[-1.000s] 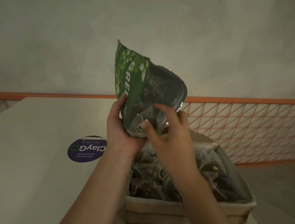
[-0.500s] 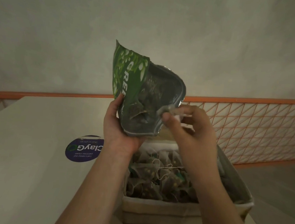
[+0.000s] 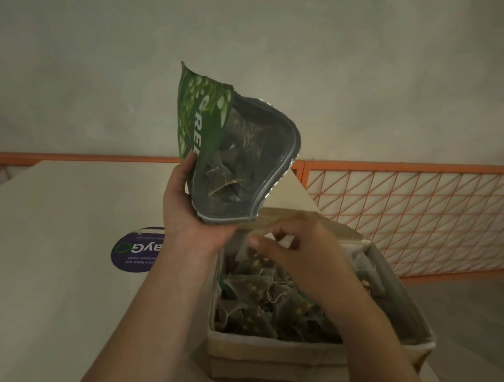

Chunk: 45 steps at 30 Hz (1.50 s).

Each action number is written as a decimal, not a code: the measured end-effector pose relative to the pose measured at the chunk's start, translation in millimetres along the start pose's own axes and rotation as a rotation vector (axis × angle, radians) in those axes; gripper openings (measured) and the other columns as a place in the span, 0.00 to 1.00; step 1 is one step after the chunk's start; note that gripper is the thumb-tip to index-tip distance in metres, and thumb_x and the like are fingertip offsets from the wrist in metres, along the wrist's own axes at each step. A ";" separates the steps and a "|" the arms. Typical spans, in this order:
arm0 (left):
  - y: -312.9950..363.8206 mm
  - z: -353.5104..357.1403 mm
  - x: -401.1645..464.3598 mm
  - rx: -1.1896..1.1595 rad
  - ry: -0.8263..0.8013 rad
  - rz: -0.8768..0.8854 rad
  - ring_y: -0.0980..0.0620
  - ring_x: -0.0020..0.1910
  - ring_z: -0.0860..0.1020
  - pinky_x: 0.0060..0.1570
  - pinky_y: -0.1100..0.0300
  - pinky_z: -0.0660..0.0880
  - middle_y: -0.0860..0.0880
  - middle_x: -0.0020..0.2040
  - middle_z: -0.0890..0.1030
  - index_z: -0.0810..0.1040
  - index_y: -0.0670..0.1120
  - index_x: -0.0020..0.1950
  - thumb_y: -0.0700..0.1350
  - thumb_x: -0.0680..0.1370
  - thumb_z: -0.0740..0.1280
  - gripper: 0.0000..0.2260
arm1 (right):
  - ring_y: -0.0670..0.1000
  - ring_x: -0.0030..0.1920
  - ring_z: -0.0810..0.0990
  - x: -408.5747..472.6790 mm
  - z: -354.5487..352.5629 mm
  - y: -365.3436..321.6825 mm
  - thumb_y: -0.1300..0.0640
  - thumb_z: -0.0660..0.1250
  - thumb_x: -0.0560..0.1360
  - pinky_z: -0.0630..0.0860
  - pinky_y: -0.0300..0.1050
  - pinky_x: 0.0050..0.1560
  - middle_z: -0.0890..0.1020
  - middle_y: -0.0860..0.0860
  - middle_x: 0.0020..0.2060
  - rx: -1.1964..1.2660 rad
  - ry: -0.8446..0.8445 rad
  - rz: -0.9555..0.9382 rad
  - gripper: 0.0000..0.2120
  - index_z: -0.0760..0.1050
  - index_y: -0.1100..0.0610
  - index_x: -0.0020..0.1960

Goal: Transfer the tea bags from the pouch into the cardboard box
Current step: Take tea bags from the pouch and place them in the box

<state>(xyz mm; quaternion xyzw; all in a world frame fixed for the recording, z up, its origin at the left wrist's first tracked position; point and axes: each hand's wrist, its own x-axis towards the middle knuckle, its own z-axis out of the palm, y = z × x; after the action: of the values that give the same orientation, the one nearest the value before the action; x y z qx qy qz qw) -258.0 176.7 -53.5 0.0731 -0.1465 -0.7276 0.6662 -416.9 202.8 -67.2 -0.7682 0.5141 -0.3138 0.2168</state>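
Right now the tea bag [image 3: 247, 249] sits in the pinch of the right hand [image 3: 297, 255], whose thumb and fingers are curled around it just above the far end of the cardboard box [image 3: 276, 354]. This bag is partly hidden by the fingers, so its shape is hard to read; a small pale tag shows between the fingertips. Below it the box is filled with many tea bags [image 3: 268, 308], dark pyramid shapes with thin white strings, lying one over another. The box stands at about 5 o'clock in the view, on the pale table [image 3: 40, 263], close to the table's right edge.

At 12 o'clock from the right hand is the pouch [image 3: 232, 155], green outside with white letters and silver inside. It is held in the air, tilted, with its open mouth turned toward the camera and down over the box. A few tea bags are visible inside it. The left hand [image 3: 191, 210] grips the pouch at its lower left edge, thumb on the printed side, other fingers curled behind it.

At 9 o'clock from the box a round purple sticker [image 3: 134, 250] lies on the table. Behind the table, from 3 o'clock to 9 o'clock, runs an orange railing [image 3: 410, 217] with a mesh, and above it a plain grey wall [image 3: 259, 24].
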 end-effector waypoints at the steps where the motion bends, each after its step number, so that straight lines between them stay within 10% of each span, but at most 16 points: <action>1: -0.2 0.8 -0.4 0.000 0.002 -0.001 0.38 0.67 0.77 0.59 0.41 0.78 0.40 0.66 0.80 0.84 0.45 0.60 0.53 0.75 0.67 0.18 | 0.38 0.42 0.75 -0.9 0.3 -0.6 0.43 0.69 0.74 0.70 0.35 0.41 0.78 0.39 0.41 -0.023 -0.054 0.000 0.07 0.80 0.45 0.47; 9: -0.3 2.2 -2.3 0.005 -0.010 -0.005 0.37 0.67 0.76 0.57 0.38 0.77 0.39 0.67 0.79 0.82 0.46 0.65 0.54 0.77 0.66 0.21 | 0.31 0.37 0.74 -4.2 -3.1 -3.9 0.43 0.66 0.75 0.67 0.31 0.41 0.77 0.35 0.35 -0.054 -0.016 -0.042 0.07 0.81 0.43 0.46; 15: 2.3 -1.0 0.4 -0.014 -0.033 -0.023 0.38 0.69 0.74 0.62 0.38 0.74 0.40 0.69 0.77 0.79 0.47 0.70 0.54 0.77 0.66 0.23 | 0.40 0.47 0.73 -5.3 2.1 -1.4 0.41 0.63 0.76 0.68 0.55 0.66 0.75 0.35 0.38 -0.218 -0.233 -0.061 0.10 0.82 0.42 0.47; 22: 1.0 1.4 2.1 0.036 0.016 0.003 0.42 0.65 0.78 0.61 0.47 0.77 0.41 0.66 0.80 0.79 0.46 0.69 0.57 0.79 0.63 0.23 | 0.37 0.41 0.73 -1.4 -25.2 -45.0 0.52 0.71 0.73 0.68 0.25 0.41 0.78 0.38 0.39 0.047 0.375 -0.306 0.03 0.81 0.45 0.45; 26: -0.8 1.7 -0.3 0.017 0.006 -0.031 0.45 0.51 0.83 0.51 0.54 0.80 0.43 0.55 0.84 0.84 0.43 0.57 0.56 0.80 0.62 0.20 | 0.49 0.47 0.73 26.1 -16.3 -64.7 0.54 0.72 0.71 0.68 0.42 0.49 0.79 0.47 0.44 -0.387 0.515 -0.432 0.05 0.85 0.51 0.46; 35: -4.1 1.7 0.0 0.041 0.039 -0.016 0.44 0.67 0.78 0.69 0.50 0.71 0.45 0.67 0.81 0.81 0.44 0.66 0.54 0.78 0.64 0.21 | 0.59 0.63 0.64 53.3 12.4 -73.9 0.42 0.62 0.76 0.50 0.59 0.63 0.75 0.52 0.59 -0.855 0.398 -0.215 0.17 0.80 0.50 0.57; 41: -2.8 3.6 -1.8 0.039 0.026 -0.005 0.45 0.48 0.85 0.47 0.55 0.82 0.43 0.54 0.85 0.86 0.42 0.55 0.54 0.79 0.62 0.19 | 0.52 0.48 0.76 40.5 2.0 -63.0 0.54 0.70 0.69 0.61 0.57 0.68 0.81 0.47 0.38 -0.446 0.535 -0.369 0.04 0.78 0.52 0.43; 45: 0.1 2.8 1.1 0.013 0.024 -0.003 0.43 0.61 0.79 0.51 0.50 0.82 0.43 0.69 0.79 0.78 0.46 0.70 0.55 0.79 0.64 0.23 | 0.43 0.40 0.77 10.6 -22.4 -54.3 0.61 0.72 0.72 0.74 0.33 0.45 0.79 0.42 0.38 0.123 0.539 -0.369 0.11 0.71 0.50 0.45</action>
<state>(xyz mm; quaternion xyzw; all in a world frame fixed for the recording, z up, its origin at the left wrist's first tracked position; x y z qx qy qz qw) -258.9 175.8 -50.8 0.0862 -0.1433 -0.7265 0.6665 -394.3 213.3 -13.0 -0.7232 0.3853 -0.5702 0.0586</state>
